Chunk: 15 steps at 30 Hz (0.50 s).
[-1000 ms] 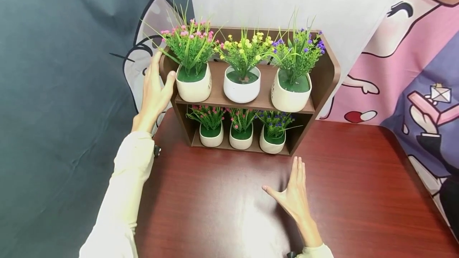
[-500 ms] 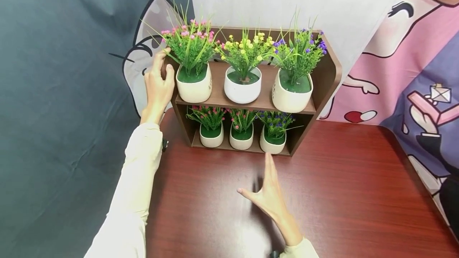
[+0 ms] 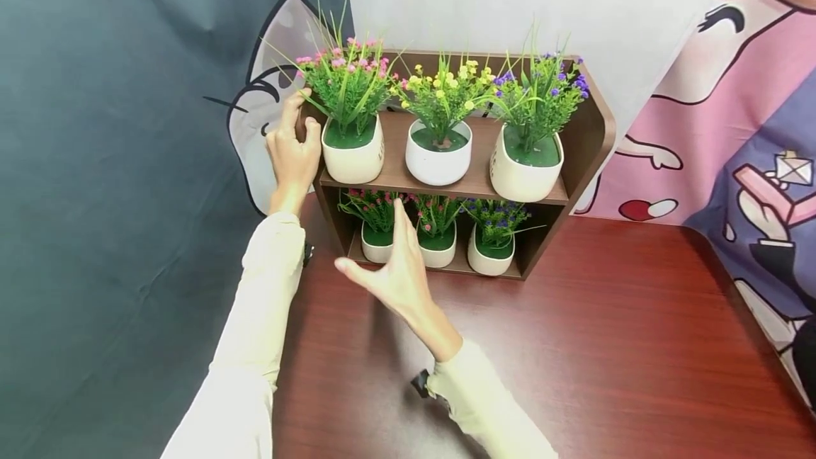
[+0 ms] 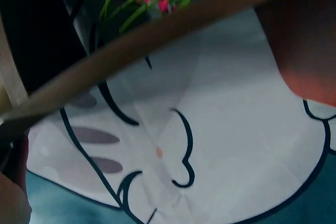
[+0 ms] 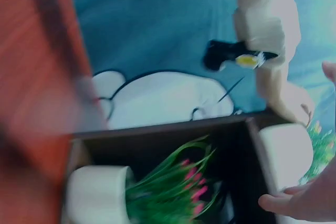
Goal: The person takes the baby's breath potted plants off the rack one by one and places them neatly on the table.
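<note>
Gripping the brown shelf (image 3: 394, 142) at its left side with left hand (image 3: 293, 152), presumably for steadiness; holding right hand (image 3: 398, 269) empty, thumb spread, before the shelf's lower-left flowerpot (image 3: 375, 252).

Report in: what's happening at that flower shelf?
Left grip holding left side of shelf. Right grip open. Six potted plants standing. Head view: right grip partly hides lower-left pot.

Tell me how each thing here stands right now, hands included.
Left hand: bent fingers gripping the shelf by its side
Right hand: open, thumb spread, holding nothing
Shelf: upright, pots on both tiers
Upper pink-flowered pot: upright
Upper yellow-flowered pot: upright
Upper purple-flowered pot: upright
Lower left pot: upright, partly hidden
Lower middle pot: upright
Lower right pot: upright
</note>
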Each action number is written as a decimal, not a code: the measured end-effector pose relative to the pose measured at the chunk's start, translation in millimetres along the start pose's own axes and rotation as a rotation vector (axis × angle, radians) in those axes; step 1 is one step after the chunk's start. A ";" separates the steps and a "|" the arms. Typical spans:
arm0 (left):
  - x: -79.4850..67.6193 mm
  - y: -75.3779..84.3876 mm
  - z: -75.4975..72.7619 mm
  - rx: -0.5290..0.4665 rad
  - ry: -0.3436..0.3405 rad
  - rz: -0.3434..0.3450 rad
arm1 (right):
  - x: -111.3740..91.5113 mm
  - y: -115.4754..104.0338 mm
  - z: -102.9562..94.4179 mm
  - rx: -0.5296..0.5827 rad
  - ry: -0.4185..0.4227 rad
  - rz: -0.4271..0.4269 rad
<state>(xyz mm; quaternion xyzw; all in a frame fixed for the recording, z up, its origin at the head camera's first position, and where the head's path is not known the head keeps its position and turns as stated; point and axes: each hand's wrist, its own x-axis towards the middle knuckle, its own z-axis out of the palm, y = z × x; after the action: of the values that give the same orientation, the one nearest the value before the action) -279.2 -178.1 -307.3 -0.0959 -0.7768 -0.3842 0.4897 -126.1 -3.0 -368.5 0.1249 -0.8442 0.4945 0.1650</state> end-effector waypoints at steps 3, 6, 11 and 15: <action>-1.6 0.4 1.0 0.017 0.030 0.005 | 23.0 -15.1 8.9 0.042 0.040 -0.008; -1.1 -0.2 3.2 0.013 0.054 0.027 | 45.5 -22.4 18.4 0.080 0.087 -0.058; 1.3 0.1 6.6 0.001 0.105 0.067 | 77.2 -27.8 34.5 0.006 0.129 -0.113; 0.5 -0.4 6.2 0.014 0.124 0.077 | 96.4 -32.0 45.1 -0.075 0.169 -0.080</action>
<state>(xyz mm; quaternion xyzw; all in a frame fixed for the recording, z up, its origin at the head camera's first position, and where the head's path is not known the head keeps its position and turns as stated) -283.9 -174.2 -308.4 -0.0984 -0.7433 -0.3646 0.5521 -209.3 -62.5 -324.9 0.1101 -0.8396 0.4641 0.2598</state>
